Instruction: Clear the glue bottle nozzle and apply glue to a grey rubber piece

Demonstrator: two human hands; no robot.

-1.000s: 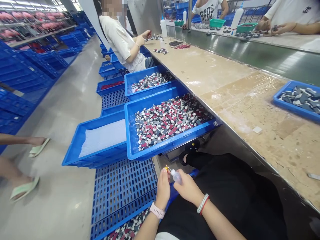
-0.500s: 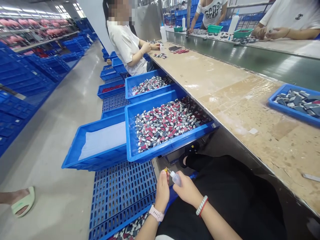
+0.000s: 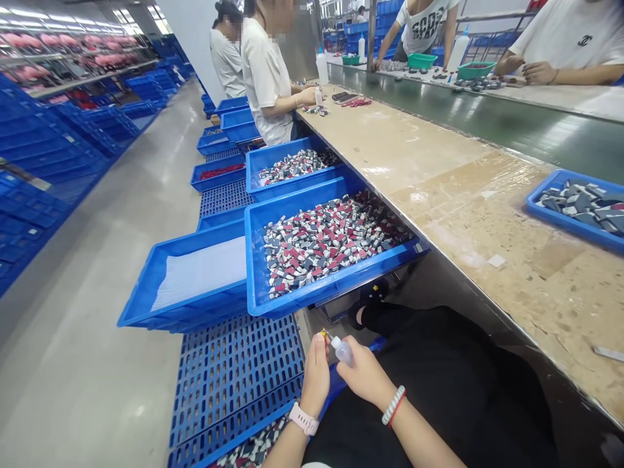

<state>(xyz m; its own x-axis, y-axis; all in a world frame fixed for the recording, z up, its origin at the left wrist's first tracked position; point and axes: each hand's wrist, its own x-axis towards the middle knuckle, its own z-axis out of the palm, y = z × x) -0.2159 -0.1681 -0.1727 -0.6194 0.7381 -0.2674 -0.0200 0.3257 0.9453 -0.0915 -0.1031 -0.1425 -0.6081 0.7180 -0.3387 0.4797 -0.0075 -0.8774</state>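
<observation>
Low in the view, over my lap, my right hand [image 3: 366, 376] grips a small clear squeeze bottle [image 3: 342, 351] with its nozzle pointing left. My left hand [image 3: 316, 377], with a pink watch on the wrist, pinches a tiny yellowish piece [image 3: 323, 335] right at the nozzle tip. Both hands sit below the bench edge, just in front of a blue tray [image 3: 312, 296] heaped with several small red, grey and white parts.
A blue tray with white sheets [image 3: 160, 305] sits left of the parts tray, above slotted blue crates [image 3: 234, 377]. The tan workbench [image 3: 463, 214] carries a blue tray of grey parts [image 3: 560, 218]. Other people work further along and across the green conveyor [image 3: 487, 110].
The sandalled feet of a passer-by at the lower left have left the view. The view has shifted slightly; my hands keep the same hold on the bottle and the small piece.
</observation>
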